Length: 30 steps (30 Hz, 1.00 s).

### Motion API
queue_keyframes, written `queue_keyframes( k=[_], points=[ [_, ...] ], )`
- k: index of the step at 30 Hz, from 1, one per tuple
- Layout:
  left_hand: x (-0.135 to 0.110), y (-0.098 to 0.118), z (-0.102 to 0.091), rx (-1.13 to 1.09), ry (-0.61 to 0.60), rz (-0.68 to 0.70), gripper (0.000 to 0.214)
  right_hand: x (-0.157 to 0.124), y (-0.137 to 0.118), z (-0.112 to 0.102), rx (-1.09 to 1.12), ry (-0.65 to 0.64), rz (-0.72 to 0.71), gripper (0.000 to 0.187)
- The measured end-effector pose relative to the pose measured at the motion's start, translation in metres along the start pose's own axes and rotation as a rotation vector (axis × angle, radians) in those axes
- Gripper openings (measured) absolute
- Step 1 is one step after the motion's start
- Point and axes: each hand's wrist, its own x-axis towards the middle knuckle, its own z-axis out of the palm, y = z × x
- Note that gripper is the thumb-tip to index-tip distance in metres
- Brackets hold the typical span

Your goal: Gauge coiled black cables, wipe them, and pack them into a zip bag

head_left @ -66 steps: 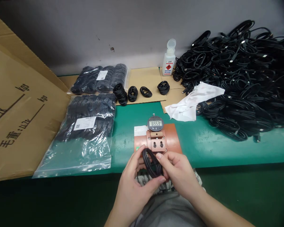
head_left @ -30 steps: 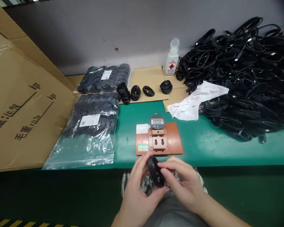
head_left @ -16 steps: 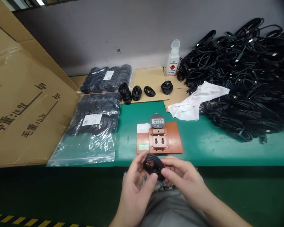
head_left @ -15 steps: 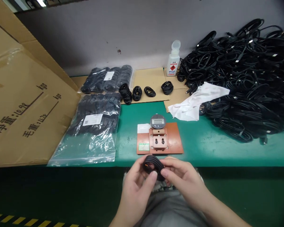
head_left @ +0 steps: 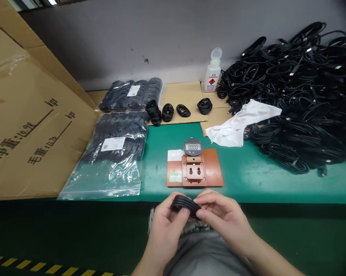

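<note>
Between fingers [head_left: 210,217], coiled cable [head_left: 185,202].

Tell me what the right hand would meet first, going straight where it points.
First, the black cable coil the right hand holds; beyond, probably the left hand, though depth is unclear.

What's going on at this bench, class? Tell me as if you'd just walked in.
A person holds a coil of black cable in front of the bench's near edge, gripped by the left hand and pinched at its other end by the right hand. Just beyond, a digital gauge on a fixture shows zeros. Bagged coils lie to the left; a large cable pile is heaped on the right.
</note>
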Motion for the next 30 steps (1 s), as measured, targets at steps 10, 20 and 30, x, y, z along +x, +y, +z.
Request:
queue_keyframes(
  k=[10,20,30],
  points=[
    [-0.004,-0.005,-0.006,0.03,-0.028,0.022,0.018,-0.001,0.002,-0.002,0.017,-0.047,-0.065,0.007],
    [-0.006,-0.007,-0.007,-0.058,-0.099,0.124,0.016,-0.002,-0.003,-0.002,0.044,-0.127,-0.029,0.013],
    [-0.007,-0.018,-0.008,-0.111,-0.161,0.084,0.015,0.003,0.004,0.0,0.242,-0.101,0.138,0.019]
  ],
)
